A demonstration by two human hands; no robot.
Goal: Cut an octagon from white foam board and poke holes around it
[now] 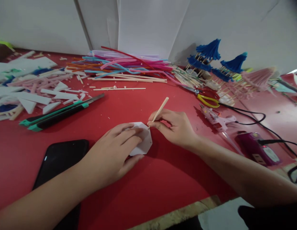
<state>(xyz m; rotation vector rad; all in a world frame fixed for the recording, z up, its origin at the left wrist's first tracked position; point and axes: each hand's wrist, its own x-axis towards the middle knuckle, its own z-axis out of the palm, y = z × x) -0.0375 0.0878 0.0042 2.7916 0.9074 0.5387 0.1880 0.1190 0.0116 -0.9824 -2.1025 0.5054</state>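
A white piece with cut corners, perhaps foam board or card [145, 140], lies on the red tabletop, a small dark dot near its right edge. My left hand [117, 147] rests over it, fingers spread and pressing it from the left; the palm hides part of the piece. Between the thumb and fingers of my right hand [174, 126] is a pale wooden stick [161, 108]. The stick leans up and to the right, its lower tip at the piece's upper right edge. Whether the tip goes into the piece, I cannot tell.
Two utility knives [59, 116] and a black phone [62, 156] lie left, below white scraps [31, 95]. Pipe cleaners [129, 62] and loose sticks [119, 89] lie behind. Right are scissors [208, 100], a glue gun [216, 119], a purple power socket [257, 148] and blue-roofed models [208, 52].
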